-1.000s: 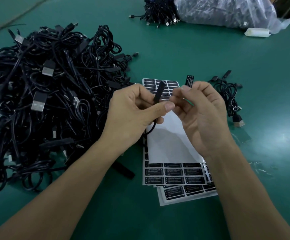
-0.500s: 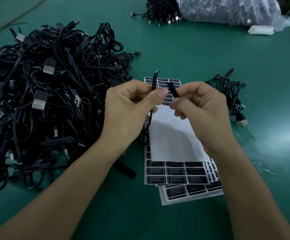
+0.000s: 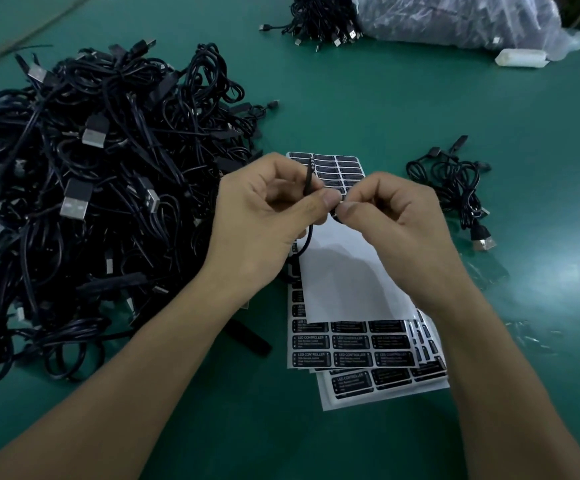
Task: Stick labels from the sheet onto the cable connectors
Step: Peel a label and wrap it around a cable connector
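While the left hand (image 3: 264, 220) pinches the light, stiff connector (image 3: 308, 176) upright over the label sheet (image 3: 352, 344), the right hand (image 3: 396, 223) grip nips what is likely the label (image 3: 336, 213) against it. Hold the body, not the limp cable (image 3: 308, 241).

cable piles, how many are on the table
3: big heap at left, small bundle at right, a bunch at the top by the plastic bag, which may hide more.
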